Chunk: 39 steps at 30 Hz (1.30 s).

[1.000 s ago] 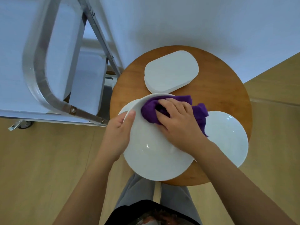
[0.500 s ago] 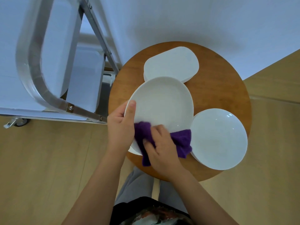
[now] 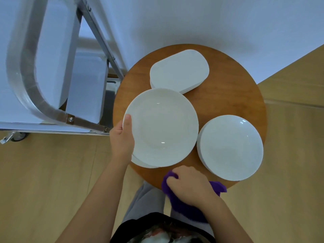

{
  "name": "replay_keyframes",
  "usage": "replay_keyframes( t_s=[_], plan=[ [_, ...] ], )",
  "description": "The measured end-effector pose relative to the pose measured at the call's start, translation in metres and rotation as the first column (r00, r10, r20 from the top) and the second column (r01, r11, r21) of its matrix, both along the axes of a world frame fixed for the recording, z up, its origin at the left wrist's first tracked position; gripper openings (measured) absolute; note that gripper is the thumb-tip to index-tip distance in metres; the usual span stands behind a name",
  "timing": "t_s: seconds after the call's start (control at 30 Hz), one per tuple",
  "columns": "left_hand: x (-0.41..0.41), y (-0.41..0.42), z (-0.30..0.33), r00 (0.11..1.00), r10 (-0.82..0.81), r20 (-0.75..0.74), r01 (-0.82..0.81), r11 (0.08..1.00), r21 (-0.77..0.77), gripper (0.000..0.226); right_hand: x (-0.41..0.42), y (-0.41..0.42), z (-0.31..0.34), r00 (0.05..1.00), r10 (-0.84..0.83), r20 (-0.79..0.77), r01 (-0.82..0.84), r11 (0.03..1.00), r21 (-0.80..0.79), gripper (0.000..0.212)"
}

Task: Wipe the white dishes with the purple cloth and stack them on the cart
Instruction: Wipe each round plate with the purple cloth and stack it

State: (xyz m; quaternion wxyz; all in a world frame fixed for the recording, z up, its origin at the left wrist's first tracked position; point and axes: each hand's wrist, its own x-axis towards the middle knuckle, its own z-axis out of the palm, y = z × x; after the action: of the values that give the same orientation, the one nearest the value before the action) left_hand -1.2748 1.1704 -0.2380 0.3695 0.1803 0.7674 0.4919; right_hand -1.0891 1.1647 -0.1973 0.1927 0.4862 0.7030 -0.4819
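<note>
My left hand [image 3: 122, 139] grips the left rim of a round white plate [image 3: 162, 128], thumb on top, holding it face up over the left of the round wooden table [image 3: 228, 100]; another white rim peeks out beneath it. My right hand [image 3: 190, 187] clutches the bunched purple cloth [image 3: 184, 206] at the table's near edge, off the plate. A stack of round white dishes [image 3: 230, 148] sits on the right of the table. A stack of rounded-rectangular white dishes [image 3: 179, 71] lies at the back.
The metal cart [image 3: 31, 81] with white shelves and a curved handle stands left of the table, a caster [image 3: 17, 136] showing on the wood floor. A white wall runs behind the table. My legs are under the near edge.
My right hand pulled the purple cloth down across the plate and off it, to the table's near edge. The plate, tilted before, now lies flatter and face up in my left hand.
</note>
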Motion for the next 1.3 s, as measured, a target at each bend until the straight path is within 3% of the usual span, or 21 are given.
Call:
replay_keyframes(
  t_s=[0.17,0.33,0.47,0.6,0.73,0.87,0.97,1.07,1.17,1.23,1.3],
  plan=[
    [-0.004,-0.005,-0.015,0.999,0.038,-0.002,-0.038,0.995,-0.091,0.033,0.02,-0.002,-0.023,0.97,-0.243,0.014,0.241,0.965,0.107,0.017],
    [-0.008,-0.011,-0.027,0.996,0.075,-0.036,-0.081,0.978,-0.192,0.036,0.023,0.001,-0.037,0.842,-0.531,-0.093,0.538,0.822,0.184,0.023],
    [-0.023,-0.019,-0.035,0.948,-0.152,-0.28,0.063,0.951,-0.303,0.047,0.02,0.01,-0.042,0.823,-0.553,-0.131,0.569,0.8,0.19,0.011],
    [-0.027,-0.024,-0.049,0.897,-0.207,-0.391,0.018,0.901,-0.434,0.043,0.017,0.019,-0.043,0.811,-0.564,-0.156,0.585,0.789,0.191,0.006],
    [-0.025,-0.027,-0.063,0.88,-0.302,-0.366,0.08,0.855,-0.512,0.044,0.017,0.023,-0.042,0.786,-0.585,-0.199,0.616,0.77,0.168,0.012],
    [-0.016,-0.026,-0.065,0.918,-0.266,-0.296,0.084,0.856,-0.51,0.042,0.023,0.023,-0.04,0.749,-0.62,-0.233,0.653,0.751,0.102,0.013],
    [0.009,-0.023,-0.047,0.825,-0.28,-0.491,0.019,0.882,-0.471,0.062,0.034,0.024,-0.034,0.611,-0.739,-0.283,0.762,0.646,-0.042,0.022],
    [0.059,-0.02,-0.032,0.676,-0.437,-0.593,0.27,0.896,-0.351,0.051,0.053,0.028,-0.023,0.461,-0.845,-0.273,0.837,0.516,-0.183,0.022],
    [0.119,-0.006,-0.03,0.562,-0.716,-0.415,0.586,0.698,-0.412,0.03,0.081,0.032,-0.012,0.339,-0.907,-0.25,0.879,0.4,-0.261,0.019],
    [0.151,0.011,-0.036,0.55,-0.792,-0.267,0.636,0.604,-0.481,0.026,0.102,0.035,-0.006,0.289,-0.928,-0.236,0.892,0.351,-0.286,0.017],
    [0.171,0.029,-0.042,0.585,-0.791,-0.18,0.588,0.566,-0.579,0.028,0.123,0.039,-0.002,0.25,-0.944,-0.216,0.904,0.307,-0.298,0.016]
  ],
)
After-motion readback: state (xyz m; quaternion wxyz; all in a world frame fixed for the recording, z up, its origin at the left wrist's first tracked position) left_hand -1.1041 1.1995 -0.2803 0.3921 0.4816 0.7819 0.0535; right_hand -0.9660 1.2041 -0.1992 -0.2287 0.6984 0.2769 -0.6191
